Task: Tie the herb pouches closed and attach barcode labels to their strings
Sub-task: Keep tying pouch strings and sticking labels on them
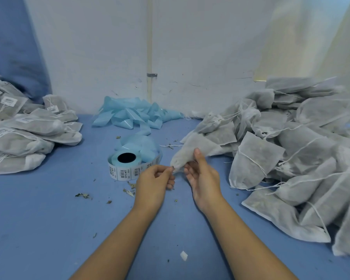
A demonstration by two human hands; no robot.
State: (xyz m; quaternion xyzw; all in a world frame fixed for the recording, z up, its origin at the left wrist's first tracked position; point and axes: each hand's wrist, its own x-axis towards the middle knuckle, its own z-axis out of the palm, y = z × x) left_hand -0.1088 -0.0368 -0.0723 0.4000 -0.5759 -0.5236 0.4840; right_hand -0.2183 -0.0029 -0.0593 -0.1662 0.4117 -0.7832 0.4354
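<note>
- A heap of untied herb pouches fills the right side of the blue table; labelled, tied pouches are stacked at the left
- The roll of barcode labels stands just left of the hands, its spent blue backing strip trailing to a crumpled pile by the wall
- Dry herb crumbs and a white paper scrap lie on the table
- The pouch being tied lies in the middle, long axis running from upper right to lower left, gathered neck pointing toward the person
- The left hand pinches the string at the neck, fingers curled
- The right hand holds the neck from the right, thumb raised against the fabric
</note>
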